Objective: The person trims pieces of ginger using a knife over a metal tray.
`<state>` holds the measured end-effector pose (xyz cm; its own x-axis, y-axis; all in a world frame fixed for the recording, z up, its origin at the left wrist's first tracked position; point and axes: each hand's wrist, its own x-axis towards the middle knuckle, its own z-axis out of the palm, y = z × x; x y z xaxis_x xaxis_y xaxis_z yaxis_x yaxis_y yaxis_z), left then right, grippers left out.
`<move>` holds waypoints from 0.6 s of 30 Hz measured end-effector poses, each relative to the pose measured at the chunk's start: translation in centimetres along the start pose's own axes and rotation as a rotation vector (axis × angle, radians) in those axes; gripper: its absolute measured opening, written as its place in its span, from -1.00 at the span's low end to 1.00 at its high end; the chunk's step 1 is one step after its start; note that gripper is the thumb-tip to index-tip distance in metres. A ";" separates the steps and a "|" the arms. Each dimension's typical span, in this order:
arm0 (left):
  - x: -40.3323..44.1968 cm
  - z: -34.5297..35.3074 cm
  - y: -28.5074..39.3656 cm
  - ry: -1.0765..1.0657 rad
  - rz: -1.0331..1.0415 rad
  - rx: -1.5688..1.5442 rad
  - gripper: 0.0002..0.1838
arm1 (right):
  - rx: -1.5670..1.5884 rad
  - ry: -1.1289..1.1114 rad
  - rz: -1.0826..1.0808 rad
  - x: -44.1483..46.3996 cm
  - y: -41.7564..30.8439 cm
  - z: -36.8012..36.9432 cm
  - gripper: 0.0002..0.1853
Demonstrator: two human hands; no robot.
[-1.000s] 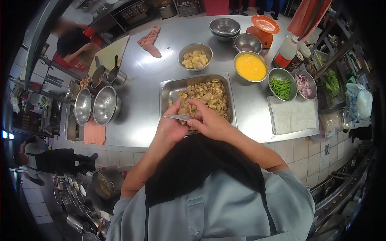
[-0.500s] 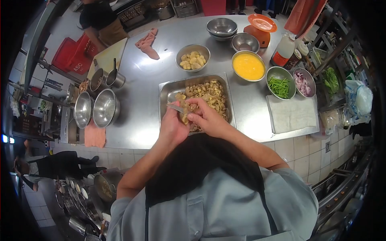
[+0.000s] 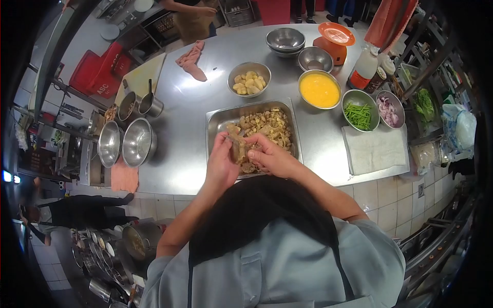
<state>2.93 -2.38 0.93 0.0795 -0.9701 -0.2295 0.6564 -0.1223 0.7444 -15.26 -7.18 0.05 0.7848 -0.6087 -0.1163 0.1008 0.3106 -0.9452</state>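
My left hand [image 3: 222, 161] is closed on a brown-skinned, yellowish piece [image 3: 239, 149] that looks like a potato, held over a metal tray. My right hand [image 3: 275, 158] is beside it, thumb and fingers pinched together close to the piece. What lies between those fingers is too small to make out. A narrow grey edge, perhaps a knife blade, shows by my left fingertips; its handle is hidden. The steel tray [image 3: 217, 119] holds many brown and yellow pieces and skins [image 3: 267, 123]. Beyond it stands a bowl [image 3: 232, 88] of smooth yellow peeled pieces [image 3: 249, 82].
To the right are bowls of yellow liquid [image 3: 319, 89], green cut vegetables [image 3: 358, 116] and purple-white onion [image 3: 389, 112], plus a folded white cloth [image 3: 374, 149]. Steel bowls [image 3: 137, 142] and pots [image 3: 151, 105] stand left. An orange scale [image 3: 335, 43] sits behind. A person [image 3: 190, 20] stands beyond the table.
The knife blade that showed clearly at my left fingers is now mostly hidden. My right hand has shifted slightly right and down. A person across the table moved to the right.
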 end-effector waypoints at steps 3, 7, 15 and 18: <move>0.0 2.6 0.2 0.147 0.062 -0.020 -0.71 | 0.333 0.006 0.148 0.3 -0.4 -0.2 -0.70; 0.9 -1.7 0.4 -0.180 -0.132 -0.140 -0.67 | 0.579 -0.022 0.235 0.5 0.0 -2.0 -0.71; 0.0 -0.7 0.6 0.082 -0.034 0.146 -0.66 | 0.145 0.058 0.214 -0.9 -1.4 -0.4 -0.41; -0.1 -0.9 0.4 0.118 -0.001 0.236 -0.65 | -0.348 0.168 -0.145 -0.3 -0.3 0.8 -0.16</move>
<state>3.89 -2.12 0.70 0.1748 -0.9403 -0.2921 0.4649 -0.1826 0.8663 -15.01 -6.54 0.56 0.6643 -0.7474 0.0051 -0.0318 -0.0351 -0.9989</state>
